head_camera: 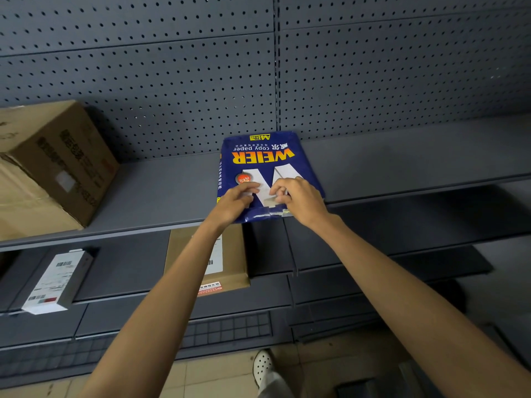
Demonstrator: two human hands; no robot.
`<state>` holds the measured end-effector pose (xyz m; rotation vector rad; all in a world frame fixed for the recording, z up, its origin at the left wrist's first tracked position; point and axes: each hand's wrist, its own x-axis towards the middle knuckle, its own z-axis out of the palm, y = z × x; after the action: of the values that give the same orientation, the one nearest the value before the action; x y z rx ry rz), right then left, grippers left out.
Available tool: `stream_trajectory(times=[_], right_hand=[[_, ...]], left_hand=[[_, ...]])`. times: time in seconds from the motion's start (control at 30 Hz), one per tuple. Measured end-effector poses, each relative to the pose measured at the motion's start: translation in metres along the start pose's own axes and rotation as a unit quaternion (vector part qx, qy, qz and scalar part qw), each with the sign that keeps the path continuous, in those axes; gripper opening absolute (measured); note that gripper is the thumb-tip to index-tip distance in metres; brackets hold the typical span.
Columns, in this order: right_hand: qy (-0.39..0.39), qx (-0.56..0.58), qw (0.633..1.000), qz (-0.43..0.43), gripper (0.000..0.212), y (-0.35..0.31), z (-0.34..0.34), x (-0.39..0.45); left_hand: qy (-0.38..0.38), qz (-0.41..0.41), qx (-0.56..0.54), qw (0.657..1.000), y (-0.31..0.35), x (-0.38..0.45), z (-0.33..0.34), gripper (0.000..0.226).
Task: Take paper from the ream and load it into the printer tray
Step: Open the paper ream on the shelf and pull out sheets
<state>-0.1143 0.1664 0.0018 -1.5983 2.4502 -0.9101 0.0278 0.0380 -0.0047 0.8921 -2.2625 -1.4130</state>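
Grey shelf (161,191): L hand (234,201) & R hand (298,199) both grip blue ream (258,156) wrapper's near end.

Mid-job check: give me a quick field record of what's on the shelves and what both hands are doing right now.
ream: blue copy-paper pack, flat on upper shelf, near end overhanging the edge
wrapper: near end looks torn open
left hand: fingers on the pack's near end
right hand: fingers curled at the pack's near end
sheets out: none visible
upper shelf, left: large cardboard box
lower shelf: white box, flat brown parcel
printer tray: not in view
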Motion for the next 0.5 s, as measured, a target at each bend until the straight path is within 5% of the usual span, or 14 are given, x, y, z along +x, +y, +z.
stream_trajectory(times=[0.5], right_hand=[[0.007, 0.009, 1.0, 0.003, 0.017, -0.011, -0.012, -0.027]], left_hand=[[0.029, -0.012, -0.035, 0.999, 0.005, -0.004, 0.005, 0.034]])
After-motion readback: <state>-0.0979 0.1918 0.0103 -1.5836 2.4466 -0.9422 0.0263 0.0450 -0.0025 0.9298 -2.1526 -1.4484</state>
